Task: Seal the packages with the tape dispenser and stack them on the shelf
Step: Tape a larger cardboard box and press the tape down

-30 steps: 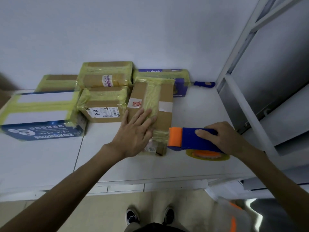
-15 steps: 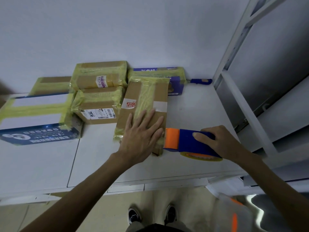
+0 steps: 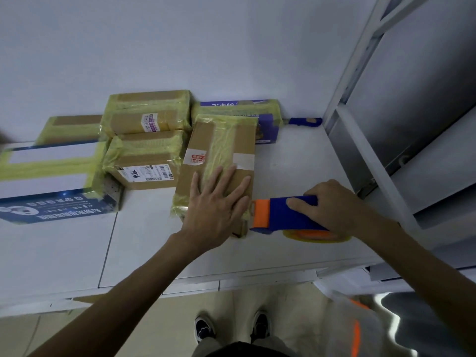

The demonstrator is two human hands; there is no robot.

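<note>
Covering the near end of the brown package, the left hand hides where the yellowish tape strip on its top ends. The carton's near right corner is lost behind that hand and the orange nose of the tape dispenser, so whether the nose touches the cardboard cannot be told. The tape roll shows only as a yellow-and-orange rim under the blue body, and the handle is buried in the right hand. A blue-and-white box is cut off by the left edge, a flat taped parcel behind it is mostly hidden, and a purple box is half covered by the brown package. A blurred grey-and-orange shape at the lower right cannot be made out. The left hand lies flat, fingers straight and spread, pressing down on the package top. The right hand is curled round the dispenser's blue body, its forefinger laid along the top toward the orange front. The dispenser sits low, just beside the package's near right corner. Everything rests on a white table with thin seams. Two taped cartons are stacked one on the other between the blue-and-white box and the pressed package, and a small blue-handled tool lies at the back by the white wall. A white metal shelf frame rises at the right, and dark shoes stand on a beige floor below the table edge.
</note>
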